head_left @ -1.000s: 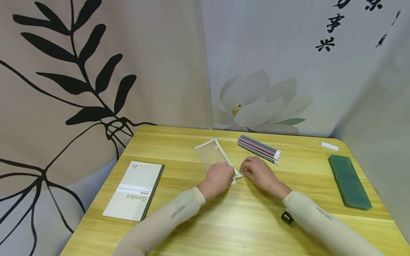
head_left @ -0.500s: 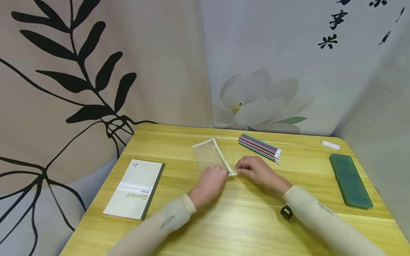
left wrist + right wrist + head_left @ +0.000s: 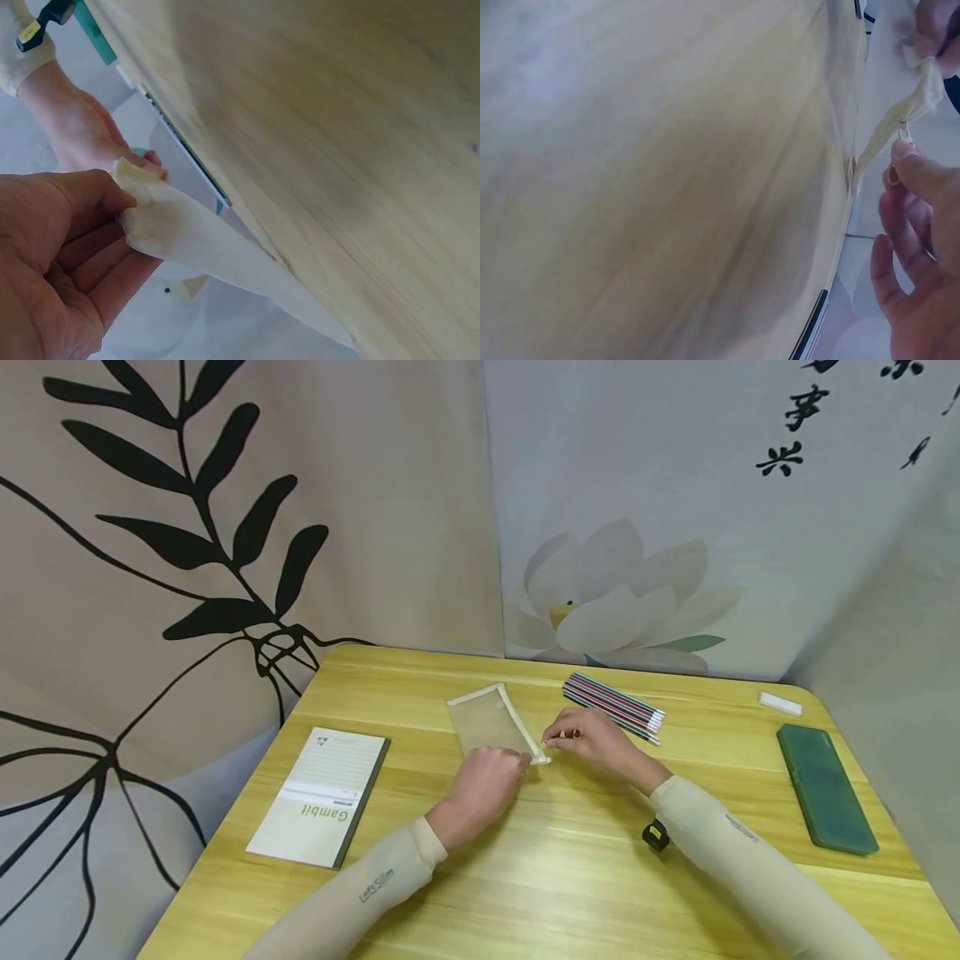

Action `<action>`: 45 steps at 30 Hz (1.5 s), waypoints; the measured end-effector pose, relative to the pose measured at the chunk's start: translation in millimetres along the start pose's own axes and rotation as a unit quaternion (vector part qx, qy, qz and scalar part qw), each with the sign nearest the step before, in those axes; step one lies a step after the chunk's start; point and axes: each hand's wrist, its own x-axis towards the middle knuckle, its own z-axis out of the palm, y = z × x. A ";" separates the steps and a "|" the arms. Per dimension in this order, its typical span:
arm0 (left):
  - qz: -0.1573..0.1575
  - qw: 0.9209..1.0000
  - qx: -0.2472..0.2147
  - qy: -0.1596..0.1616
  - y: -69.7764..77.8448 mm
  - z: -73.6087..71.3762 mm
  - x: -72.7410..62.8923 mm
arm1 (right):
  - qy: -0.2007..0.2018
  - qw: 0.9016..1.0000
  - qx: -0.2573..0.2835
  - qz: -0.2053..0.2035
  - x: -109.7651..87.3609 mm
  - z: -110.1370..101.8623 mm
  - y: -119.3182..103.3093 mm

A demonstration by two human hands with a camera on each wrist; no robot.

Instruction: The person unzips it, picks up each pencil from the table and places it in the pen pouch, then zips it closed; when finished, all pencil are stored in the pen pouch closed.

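Note:
A see-through mesh zipper pouch (image 3: 487,722) with white trim lies slanted near the middle of the table. My left hand (image 3: 487,785) pinches its near corner; in the left wrist view the white edge (image 3: 217,240) is bunched between thumb and fingers and raised. Just to the right, my right hand (image 3: 600,742) pinches a small metal zipper pull (image 3: 905,133) at that same end, thumb against index finger, the other fingers loosely bent. How far the zipper stands along the edge is too small to tell.
A bundle of several striped pencils (image 3: 611,703) lies behind my right hand. At left is a Gambit notebook (image 3: 318,797); at right are a green pencil case (image 3: 827,787) and a white eraser (image 3: 780,702). A patterned curtain (image 3: 405,510) hangs behind the wooden table (image 3: 525,893).
Both hands have shifted left and slightly away from me, along with the pouch's near corner. The other things stay put; the head view has turned a little.

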 end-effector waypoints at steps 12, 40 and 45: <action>0.015 0.997 -0.069 0.017 1.4 -11.0 -7.9 | 0.025 0.998 -0.064 0.012 20.6 0.0 15.0; 0.020 0.993 -0.116 0.005 6.5 -22.8 -29.5 | 0.096 0.988 -0.119 0.002 58.3 -2.3 29.1; 0.019 0.992 -0.124 0.000 8.0 -20.2 -28.9 | 0.118 0.983 -0.136 0.023 61.0 -3.2 28.6</action>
